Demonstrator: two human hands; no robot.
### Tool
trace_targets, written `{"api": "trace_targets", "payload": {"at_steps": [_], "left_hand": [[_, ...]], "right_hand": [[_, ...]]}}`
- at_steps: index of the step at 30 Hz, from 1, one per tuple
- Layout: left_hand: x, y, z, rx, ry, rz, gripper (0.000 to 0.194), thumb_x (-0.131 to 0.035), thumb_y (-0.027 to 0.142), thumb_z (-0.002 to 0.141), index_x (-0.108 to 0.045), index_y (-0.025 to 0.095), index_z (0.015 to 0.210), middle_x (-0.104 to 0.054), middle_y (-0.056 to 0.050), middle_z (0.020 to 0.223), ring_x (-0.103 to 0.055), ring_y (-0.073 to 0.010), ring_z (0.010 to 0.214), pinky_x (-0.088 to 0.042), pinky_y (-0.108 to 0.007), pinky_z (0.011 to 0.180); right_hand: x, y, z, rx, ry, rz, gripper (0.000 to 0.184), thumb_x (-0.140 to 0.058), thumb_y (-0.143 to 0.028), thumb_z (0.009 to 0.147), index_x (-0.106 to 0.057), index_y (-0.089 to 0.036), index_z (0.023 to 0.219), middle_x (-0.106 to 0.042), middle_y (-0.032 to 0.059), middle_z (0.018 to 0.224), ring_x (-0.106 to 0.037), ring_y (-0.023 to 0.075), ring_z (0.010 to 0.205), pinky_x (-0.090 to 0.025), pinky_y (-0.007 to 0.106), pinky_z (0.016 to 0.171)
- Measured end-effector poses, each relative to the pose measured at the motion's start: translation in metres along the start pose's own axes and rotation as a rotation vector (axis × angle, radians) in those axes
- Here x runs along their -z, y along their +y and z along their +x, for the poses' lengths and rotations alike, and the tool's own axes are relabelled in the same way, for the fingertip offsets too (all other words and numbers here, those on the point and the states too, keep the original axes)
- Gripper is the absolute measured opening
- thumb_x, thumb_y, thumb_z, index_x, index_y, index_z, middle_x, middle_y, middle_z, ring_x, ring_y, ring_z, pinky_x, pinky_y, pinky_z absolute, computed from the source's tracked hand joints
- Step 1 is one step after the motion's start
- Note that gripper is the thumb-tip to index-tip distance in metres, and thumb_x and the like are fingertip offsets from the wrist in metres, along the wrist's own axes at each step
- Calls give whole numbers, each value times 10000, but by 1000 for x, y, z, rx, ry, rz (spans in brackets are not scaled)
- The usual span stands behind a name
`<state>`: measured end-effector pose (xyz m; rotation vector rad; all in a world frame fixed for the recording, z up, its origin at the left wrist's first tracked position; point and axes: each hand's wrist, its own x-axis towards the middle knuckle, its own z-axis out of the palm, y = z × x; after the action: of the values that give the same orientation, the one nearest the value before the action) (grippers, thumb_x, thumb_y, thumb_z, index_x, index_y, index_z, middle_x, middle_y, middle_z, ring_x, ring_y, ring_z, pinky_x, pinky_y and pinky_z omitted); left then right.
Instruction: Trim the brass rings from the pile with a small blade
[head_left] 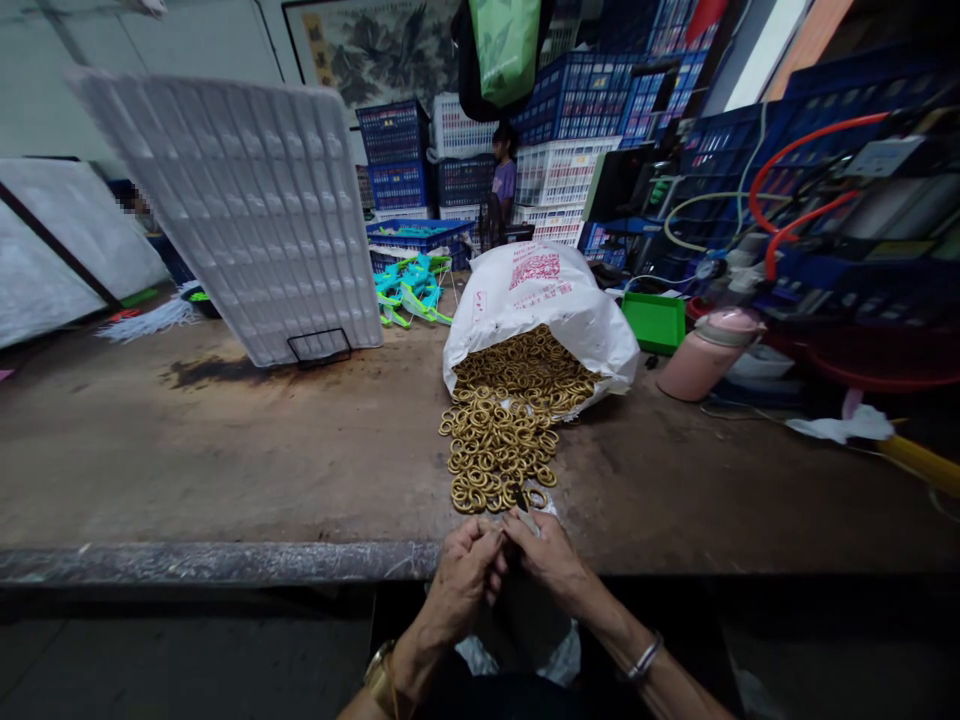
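My left hand (pixel 469 570) is closed in a pinch at the table's front edge; whatever sits between its fingertips is too small and hidden to make out. Fingertips of my right hand (pixel 551 560) almost meet it, and this hand is closed around a slim knife-like tool (pixel 529 520) with a dark end pointing away from me. Just beyond both hands lies a heap of gold-coloured rings (pixel 499 450). The rings spill from the mouth of a white woven sack (pixel 540 290) with red print, lying on its side.
On the wooden table (pixel 262 460), a pale ribbed plastic panel (pixel 247 210) leans in a black wire stand (pixel 319 346). Turquoise and green plastic pieces (pixel 416 288) lie behind. Right of the sack are a green tray (pixel 654 322) and a pink bottle (pixel 709 355). A person (pixel 504 180) is by stacked crates.
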<state>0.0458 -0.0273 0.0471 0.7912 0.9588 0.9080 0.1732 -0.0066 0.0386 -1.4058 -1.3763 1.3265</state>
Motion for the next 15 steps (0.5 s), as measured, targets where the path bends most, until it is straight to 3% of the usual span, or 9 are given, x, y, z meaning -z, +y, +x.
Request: {"api": "trace_targets", "payload": {"at_steps": [4,10,15], "left_hand": [[0,-2,0,5,-31,-112,354,-583,491,689,-433,171,682,-418,79,503,-297,-11,347,-195,-134,337],[0,0,-3,15,-40,-134,370,-600,501,671,-431,173,698,-443,70,529,-315,-12,357,-209,-135,344],[-3,4,-6,11,17,-50,378,-573,526,678,-426,179,704,-451,69,530,-339,-18,369,-225,-136,354]], "right_hand": [[0,-1,-2,-41,11,21,287,-423,-463,755,-480,-199,659,-422,-56,494,-355,80,434,-300,210,433],[3,4,2,9,23,-46,281,-393,-430,772,-477,-205,627,-473,-36,523,-433,102,486,-348,220,485],[10,0,-2,147,77,-387,231,-375,-346,778,-478,-206,627,-519,-5,578,-474,130,564,-358,235,551]]}}
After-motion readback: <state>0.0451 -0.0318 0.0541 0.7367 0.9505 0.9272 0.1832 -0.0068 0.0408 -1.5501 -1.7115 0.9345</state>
